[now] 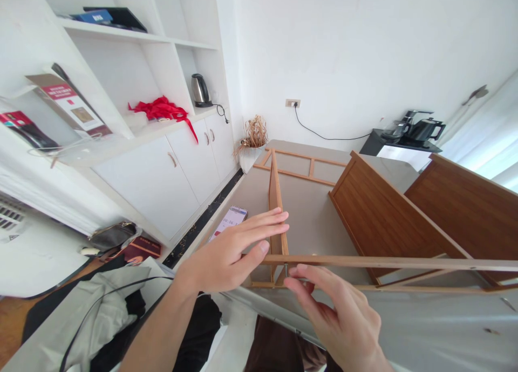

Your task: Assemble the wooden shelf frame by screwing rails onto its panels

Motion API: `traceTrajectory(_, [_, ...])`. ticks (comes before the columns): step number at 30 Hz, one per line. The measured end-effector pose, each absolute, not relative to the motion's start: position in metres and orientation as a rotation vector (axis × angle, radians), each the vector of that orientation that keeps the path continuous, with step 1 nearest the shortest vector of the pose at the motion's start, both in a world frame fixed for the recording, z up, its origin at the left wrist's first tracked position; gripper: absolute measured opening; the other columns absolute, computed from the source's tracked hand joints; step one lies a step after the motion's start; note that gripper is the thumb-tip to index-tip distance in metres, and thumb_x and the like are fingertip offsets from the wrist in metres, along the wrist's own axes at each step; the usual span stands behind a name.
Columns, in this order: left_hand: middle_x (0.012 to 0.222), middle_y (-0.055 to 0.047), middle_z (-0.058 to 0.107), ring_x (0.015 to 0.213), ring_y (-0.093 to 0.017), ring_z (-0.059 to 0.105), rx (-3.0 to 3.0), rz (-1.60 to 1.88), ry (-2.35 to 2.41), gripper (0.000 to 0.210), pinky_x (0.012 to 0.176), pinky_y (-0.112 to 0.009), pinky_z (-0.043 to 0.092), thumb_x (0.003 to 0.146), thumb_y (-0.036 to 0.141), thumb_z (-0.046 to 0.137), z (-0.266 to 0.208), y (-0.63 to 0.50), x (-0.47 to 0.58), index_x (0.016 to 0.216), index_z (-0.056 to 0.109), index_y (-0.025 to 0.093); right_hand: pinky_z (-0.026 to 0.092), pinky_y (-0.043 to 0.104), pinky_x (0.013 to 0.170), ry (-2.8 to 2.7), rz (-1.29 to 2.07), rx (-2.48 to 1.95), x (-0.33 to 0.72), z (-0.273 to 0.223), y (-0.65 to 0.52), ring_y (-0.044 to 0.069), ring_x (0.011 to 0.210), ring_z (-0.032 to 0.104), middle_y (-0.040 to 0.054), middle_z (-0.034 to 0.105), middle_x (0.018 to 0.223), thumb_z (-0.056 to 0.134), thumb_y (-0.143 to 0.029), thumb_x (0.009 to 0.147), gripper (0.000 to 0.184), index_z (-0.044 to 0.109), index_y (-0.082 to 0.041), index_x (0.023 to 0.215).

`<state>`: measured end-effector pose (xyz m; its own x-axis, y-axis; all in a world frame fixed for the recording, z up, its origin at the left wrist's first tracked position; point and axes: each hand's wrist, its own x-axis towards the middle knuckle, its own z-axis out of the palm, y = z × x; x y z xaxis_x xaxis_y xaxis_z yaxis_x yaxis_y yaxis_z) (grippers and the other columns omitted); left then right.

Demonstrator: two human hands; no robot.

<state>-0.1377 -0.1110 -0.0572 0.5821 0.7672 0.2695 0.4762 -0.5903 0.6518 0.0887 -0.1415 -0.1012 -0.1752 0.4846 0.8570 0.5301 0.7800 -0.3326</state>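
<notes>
Wood frame on worktop (311, 226), along near edge: long near rail (384, 262) runs L–R; crosspiece (275, 191) extends away, meeting rail nr its L end. Small metal bolt (286, 268) visible just under rail, approx. at that joint.

L hand (232, 250): open, fingers extended, tips over crosspiece; no grip seen, contact can't be confirmed. R hand (343, 312): thumb & index bent to a near-pinch, tips right beside bolt; can't tell if it's gripped.

Brown panels (392, 210) (2x) tilted, R side. Ladder-like piece (312, 168) twd far side. Phone (233, 217) w/ timer display, L side, partly hidden by L hand.
</notes>
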Motion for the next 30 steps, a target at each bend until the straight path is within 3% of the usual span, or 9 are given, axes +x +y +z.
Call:
traceTrajectory(5, [0.162,-0.003,0.039,0.153,-0.022,0.03,2.311,0.714,0.968,0.047,0.127,-0.046,0.028,0.104,0.028,0.042,-0.06,-0.108,-0.139,0.151,0.047,0.028,0.061,0.016,0.074,-1.873,0.075,-0.786,0.101,-0.106,-0.142,0.009,0.071,0.075,-0.0009,0.079,0.09,0.068,-0.018,0.094,0.017,0.065,-0.02,0.111])
traceTrajectory(9, [0.161,-0.003,0.04,0.153,-0.022,0.03,2.334,0.737,0.956,0.047,0.128,-0.047,0.026,0.103,0.028,0.043,-0.063,-0.106,-0.139,0.15,0.048,0.029,0.058,0.018,0.067,-1.884,-0.01,-0.803,0.106,-0.111,-0.143,0.009,0.065,0.071,-0.0015,0.076,0.081,0.072,-0.018,0.092,0.01,0.069,-0.02,0.101])
traceTrajectory(13, [0.162,-0.003,0.039,0.154,-0.023,0.027,2.322,0.72,0.918,0.048,0.128,-0.047,0.024,0.103,0.03,0.046,-0.061,-0.104,-0.141,0.151,0.046,0.028,0.056,0.02,0.071,-1.864,-0.078,-0.869,0.106,-0.117,-0.146,0.01,0.07,0.07,0.0018,0.073,0.085,0.072,-0.017,0.091,0.01,0.073,-0.019,0.1])
traceTrajectory(22, [0.159,-0.005,0.045,0.153,-0.025,0.03,2.217,0.918,0.773,0.044,0.127,-0.046,0.028,0.104,0.03,0.044,-0.078,-0.1,-0.141,0.147,0.053,0.027,0.054,0.023,0.069,-1.888,-0.026,-0.843,0.092,-0.142,-0.155,0.01,0.069,0.065,0.0009,0.074,0.086,0.069,-0.009,0.091,0.021,0.065,-0.019,0.109])
traceTrajectory(30, [0.157,-0.004,0.047,0.152,-0.025,0.032,2.253,0.975,0.726,0.044,0.128,-0.047,0.027,0.105,0.028,0.039,-0.083,-0.098,-0.14,0.146,0.055,0.027,0.054,0.027,0.078,-2.11,0.005,-0.67,0.087,-0.133,-0.153,0.014,0.085,0.068,0.0062,0.073,0.102,0.062,-0.003,0.093,0.032,0.062,-0.015,0.123])
